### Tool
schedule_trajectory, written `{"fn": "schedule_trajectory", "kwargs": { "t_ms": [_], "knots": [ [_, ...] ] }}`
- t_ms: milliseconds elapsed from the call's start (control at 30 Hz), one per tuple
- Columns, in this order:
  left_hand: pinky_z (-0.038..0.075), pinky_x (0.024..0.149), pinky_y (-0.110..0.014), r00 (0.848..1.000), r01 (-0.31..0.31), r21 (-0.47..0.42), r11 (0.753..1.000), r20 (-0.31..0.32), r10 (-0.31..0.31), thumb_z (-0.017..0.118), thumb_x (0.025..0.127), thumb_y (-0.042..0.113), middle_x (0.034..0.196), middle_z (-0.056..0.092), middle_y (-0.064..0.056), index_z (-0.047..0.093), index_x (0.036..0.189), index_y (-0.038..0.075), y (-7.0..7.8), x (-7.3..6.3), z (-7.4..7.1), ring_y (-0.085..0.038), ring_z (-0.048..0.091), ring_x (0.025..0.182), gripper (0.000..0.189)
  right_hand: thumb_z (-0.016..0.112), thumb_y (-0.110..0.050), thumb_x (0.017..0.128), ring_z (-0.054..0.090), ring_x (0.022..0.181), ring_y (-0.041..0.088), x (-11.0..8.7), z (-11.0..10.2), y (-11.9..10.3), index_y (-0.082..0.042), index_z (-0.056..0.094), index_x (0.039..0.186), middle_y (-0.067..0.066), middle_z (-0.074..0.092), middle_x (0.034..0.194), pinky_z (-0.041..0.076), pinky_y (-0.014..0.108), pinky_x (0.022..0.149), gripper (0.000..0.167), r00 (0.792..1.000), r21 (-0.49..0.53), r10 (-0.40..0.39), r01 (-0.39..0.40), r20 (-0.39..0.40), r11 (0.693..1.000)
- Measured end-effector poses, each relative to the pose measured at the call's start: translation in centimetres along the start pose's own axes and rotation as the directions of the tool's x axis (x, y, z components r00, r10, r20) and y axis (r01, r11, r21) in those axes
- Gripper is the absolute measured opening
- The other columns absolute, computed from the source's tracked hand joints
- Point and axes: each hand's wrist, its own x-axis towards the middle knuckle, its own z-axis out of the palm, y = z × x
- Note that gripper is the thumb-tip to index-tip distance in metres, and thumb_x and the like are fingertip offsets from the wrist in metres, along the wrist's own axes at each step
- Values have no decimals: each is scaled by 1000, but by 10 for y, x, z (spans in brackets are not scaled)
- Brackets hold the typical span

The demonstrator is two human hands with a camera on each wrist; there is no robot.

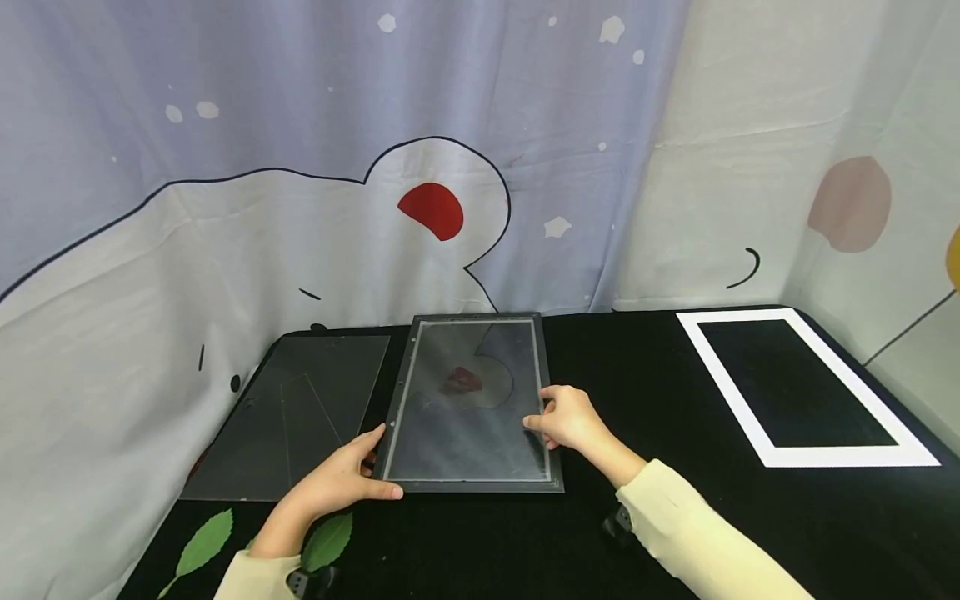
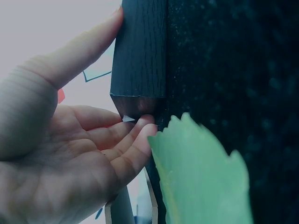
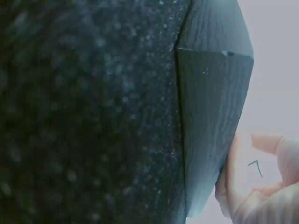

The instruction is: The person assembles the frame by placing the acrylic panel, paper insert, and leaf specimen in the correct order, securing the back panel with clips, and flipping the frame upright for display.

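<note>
A dark picture frame (image 1: 406, 400) lies on the black cloth in the middle, with a clear, shiny pane (image 1: 472, 417) inside its rim that mirrors the curtain. My left hand (image 1: 333, 483) grips the near left corner. Its thumb (image 2: 88, 51) lies along the near side and the other fingers (image 2: 140, 144) reach the left side. At the right side is my right hand (image 1: 573, 421), its fingers (image 3: 226, 186) against the outer edge. In the right wrist view its thumb (image 3: 266, 142) stands raised off the frame, over the pane in the head view.
Left of the frame lies a dark grey board (image 1: 322, 408) with thin lines forming a wedge. A white rectangular mat (image 1: 847, 457) with an open middle lies at the right. Green leaves (image 1: 206, 542) show near the front left. A printed curtain (image 1: 300, 242) hangs behind the table.
</note>
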Motion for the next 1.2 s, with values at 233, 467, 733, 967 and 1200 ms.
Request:
{"fn": "schedule_trajectory", "kwargs": {
  "t_ms": [233,467,733,967,1200],
  "knots": [
    [52,72,-35,1000,-20,-7,1000,12,20,83,76,20,117,51,-22,13,148,-13,-1,0,-1,-22,61,86,106,74,-10,83,57,45,13,1,-2,4,10,51,131,7,56,66,53,28,50,57,1000,52,-13,12,21,999],
    [52,72,-35,999,-35,-17,999,25,35,83,76,20,118,50,-23,12,148,-13,-2,1,-1,-22,61,85,106,73,-14,85,59,60,15,1,-18,13,9,46,135,8,57,81,55,31,55,62,987,143,-107,90,119,986],
    [51,70,-33,999,-43,12,999,5,42,83,76,22,119,50,-22,14,148,-14,-1,1,-1,-20,61,84,106,72,-18,86,64,76,20,-7,-53,25,10,42,138,15,60,99,55,32,65,66,974,122,-201,187,107,975],
    [51,71,-34,1000,-26,22,999,-15,27,84,74,22,125,48,-24,16,148,-13,2,0,3,-20,60,85,106,70,-20,88,65,85,19,-21,-96,43,10,40,138,23,60,109,55,29,69,66,967,62,-252,249,44,967],
    [51,70,-34,1000,-20,29,999,-14,21,84,74,23,128,47,-25,16,148,-12,3,3,4,-20,59,86,107,69,-24,90,61,87,2,-44,-145,61,6,44,138,20,63,112,51,22,71,61,961,-124,-262,250,-91,960]
  ]
}}
